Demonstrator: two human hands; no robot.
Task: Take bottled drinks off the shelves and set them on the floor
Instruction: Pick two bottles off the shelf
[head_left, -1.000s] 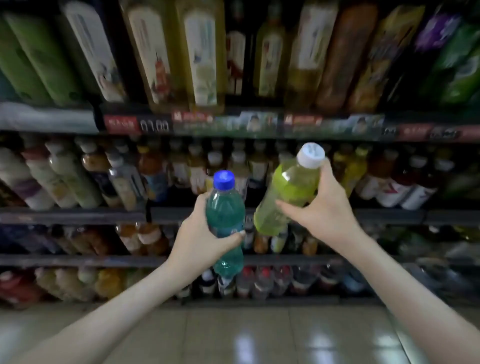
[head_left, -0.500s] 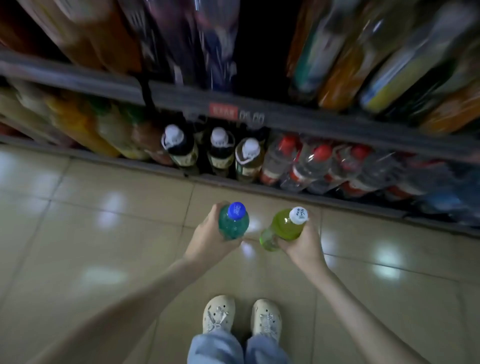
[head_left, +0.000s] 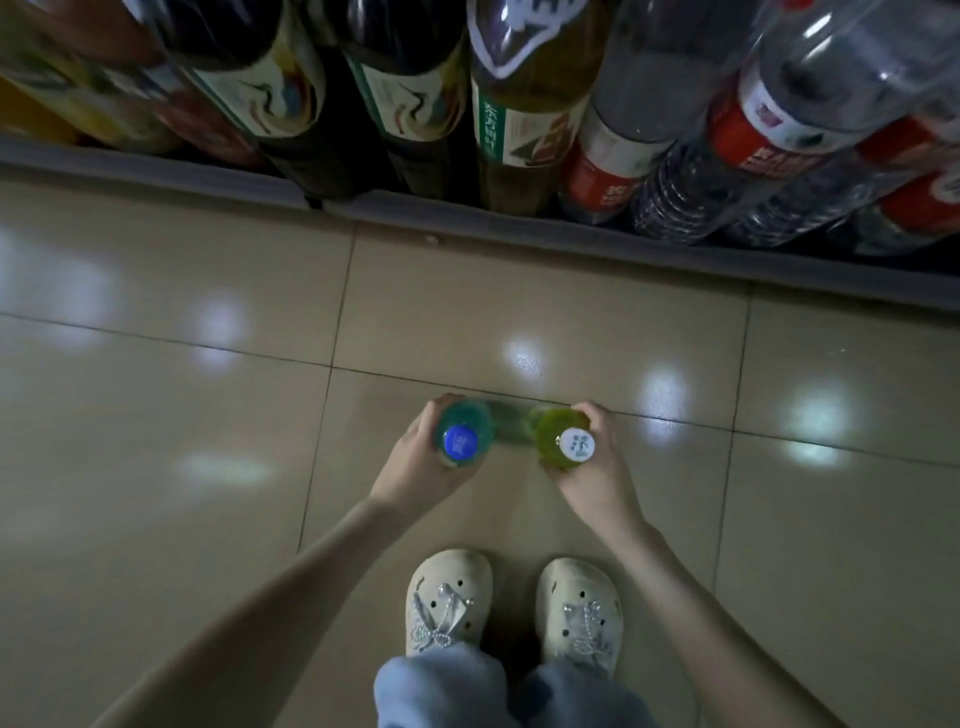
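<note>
— On your left, down low, what have you got?

— My left hand (head_left: 415, 460) grips a teal bottle (head_left: 467, 418) with a blue cap. My fingers are curled round it just under the cap. It stands upright, cap pointing up at me, low over the tiled floor (head_left: 156, 415).

— Is it set down?

— I see it from straight above, so I cannot tell whether its base touches the tile.

— And to the right of that?

— Just beside it, with a small gap between them, is a yellow-green bottle (head_left: 553, 428) with a white cap, also upright. My right hand (head_left: 597, 470) holds it the same way, fingers wrapped round the shoulder. Both bottles are in front of my toes, near a grout line.

— What is behind them?

— The bottom shelf (head_left: 156, 163) runs along the floor and slopes away to the right. At its far left the bottles are too blurred to name. Next come two dark bottles (head_left: 291, 104) with pale labels, then a tea-coloured bottle (head_left: 514, 130) with a green label. On the right are clear bottles (head_left: 623, 130) with red labels, packed close together.

— And nearest you?

— A pair of pale clogs with beaded bows, the left clog (head_left: 447, 597) and the right clog (head_left: 579, 608) side by side. Light blue trouser legs (head_left: 441, 686) show just above them.
</note>
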